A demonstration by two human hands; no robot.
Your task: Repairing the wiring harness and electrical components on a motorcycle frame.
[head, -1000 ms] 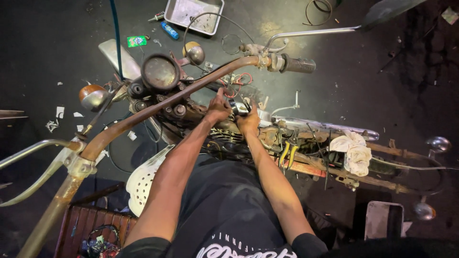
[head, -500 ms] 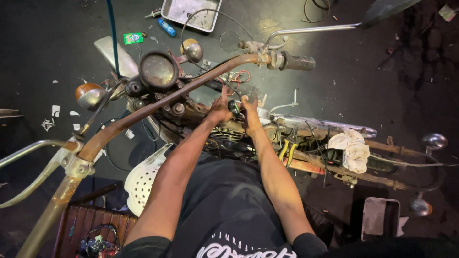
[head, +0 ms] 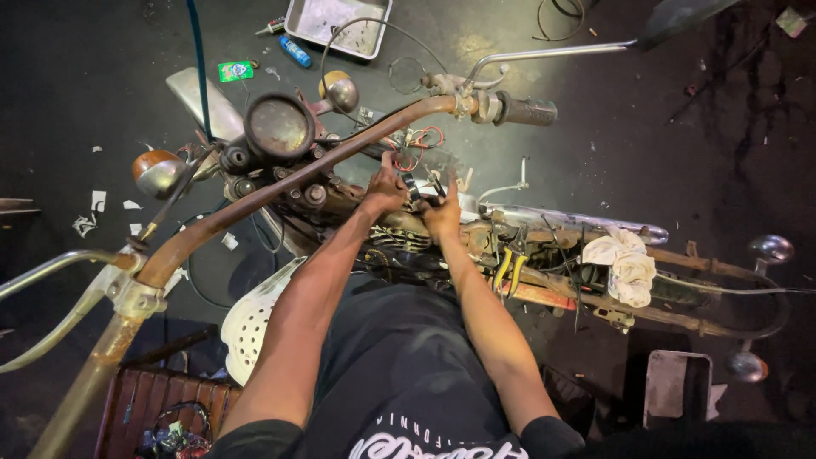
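A stripped, rusty motorcycle lies below me, its brown handlebar running across the view. Both my hands work close together just beyond the bar, at the frame near a tangle of red and dark wires. My left hand has its fingers curled and pinched on a small dark wired part. From the other side my right hand grips the same part, thumb up. What exactly the part is stays hidden by my fingers.
A round gauge sits ahead of the bar. Yellow-handled pliers and a white rag rest on the frame at right. A metal tray lies on the dark floor beyond. A white perforated pan is beside my left arm.
My hands have stayed together at the same spot on the wiring, with only small finger movements. The view has shifted slightly.
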